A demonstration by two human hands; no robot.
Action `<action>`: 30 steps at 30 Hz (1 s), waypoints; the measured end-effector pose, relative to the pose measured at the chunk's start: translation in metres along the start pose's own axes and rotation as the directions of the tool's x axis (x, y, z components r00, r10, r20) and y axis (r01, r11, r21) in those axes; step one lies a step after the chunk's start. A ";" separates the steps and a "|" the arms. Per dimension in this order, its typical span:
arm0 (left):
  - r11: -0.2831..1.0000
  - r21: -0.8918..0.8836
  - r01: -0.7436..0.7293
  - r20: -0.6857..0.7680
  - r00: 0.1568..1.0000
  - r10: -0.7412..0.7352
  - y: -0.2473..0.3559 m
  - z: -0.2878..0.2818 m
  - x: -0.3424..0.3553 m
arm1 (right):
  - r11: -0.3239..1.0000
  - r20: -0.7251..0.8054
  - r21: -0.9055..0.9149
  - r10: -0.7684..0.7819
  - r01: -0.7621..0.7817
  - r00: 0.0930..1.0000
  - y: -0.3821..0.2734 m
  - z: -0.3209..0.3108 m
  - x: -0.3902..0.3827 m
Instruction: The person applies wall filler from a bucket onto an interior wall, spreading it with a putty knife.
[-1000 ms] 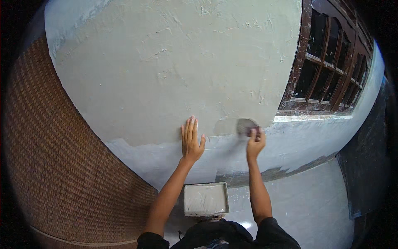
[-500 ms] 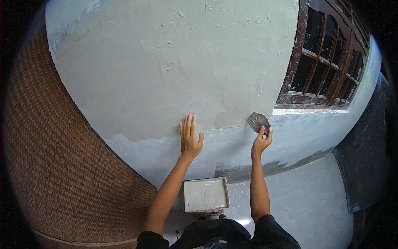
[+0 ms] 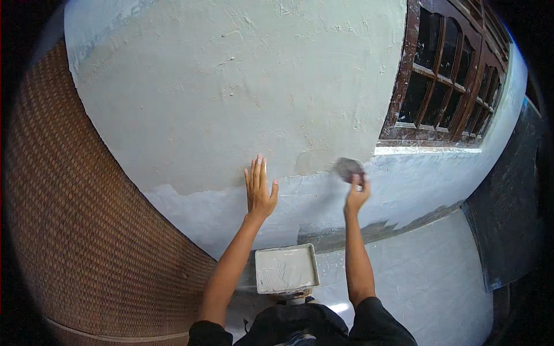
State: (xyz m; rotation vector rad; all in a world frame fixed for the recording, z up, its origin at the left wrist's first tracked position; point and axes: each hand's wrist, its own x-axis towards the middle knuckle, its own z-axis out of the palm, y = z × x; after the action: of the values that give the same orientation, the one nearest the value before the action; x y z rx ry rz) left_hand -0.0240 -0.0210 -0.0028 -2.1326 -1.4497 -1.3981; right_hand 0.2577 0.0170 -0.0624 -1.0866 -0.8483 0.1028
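My left hand [image 3: 260, 190] lies against the wall [image 3: 190, 127] with its fingers stretched upward and nothing in it. To the right, just below the window's lower left corner, my right hand [image 3: 357, 197] grips a putty scraper [image 3: 348, 169] by its dark reddish end. The scraper's grey, putty-smeared blade is blurred and close to the wall; whether it touches cannot be made out. Beige-grey putty covers the upper wall, and its ragged lower edge runs between my hands. Below them stands a shallow rectangular tray [image 3: 316, 271] with a layer of pale putty.
A brown-framed window [image 3: 430, 75] with dark panes is at the upper right. Woven matting [image 3: 104, 230] bends along the left side. Grey floor [image 3: 421, 265] stretches to the lower right, where a dark panel [image 3: 502, 213] leans. The tray rests on a support near my body.
The scraper in my right hand has shifted slightly left along the wall and is now blurred. My left hand stays flat on the wall; the whole view has moved a little.
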 end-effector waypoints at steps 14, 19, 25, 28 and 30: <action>0.999 -0.032 0.022 0.019 1.000 -0.022 0.014 0.007 0.005 | 0.989 0.317 0.107 -0.132 0.103 0.939 -0.049 0.035 -0.013; 0.998 -0.054 0.022 0.022 1.000 -0.021 0.018 0.008 0.005 | 0.972 0.214 0.021 -0.232 0.233 0.949 -0.062 0.066 0.010; 1.000 0.009 -0.009 -0.013 1.000 0.009 0.005 -0.002 0.007 | 0.985 0.001 0.171 0.003 -0.004 1.000 -0.082 0.033 0.028; 1.000 -0.006 -0.012 -0.013 1.000 0.012 0.010 -0.002 0.015 | 0.909 0.410 0.069 -0.401 0.410 0.819 -0.069 0.055 0.002; 1.000 -0.024 -0.010 -0.009 1.000 0.010 0.013 0.000 0.016 | 0.939 0.350 0.052 -0.335 0.339 0.875 -0.056 0.063 0.005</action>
State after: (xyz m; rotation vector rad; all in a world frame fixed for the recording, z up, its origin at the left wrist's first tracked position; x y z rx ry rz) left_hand -0.0123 -0.0178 0.0139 -2.1415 -1.4243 -1.4268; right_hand 0.2022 0.0379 -0.0023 -0.9265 -1.3565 -0.0007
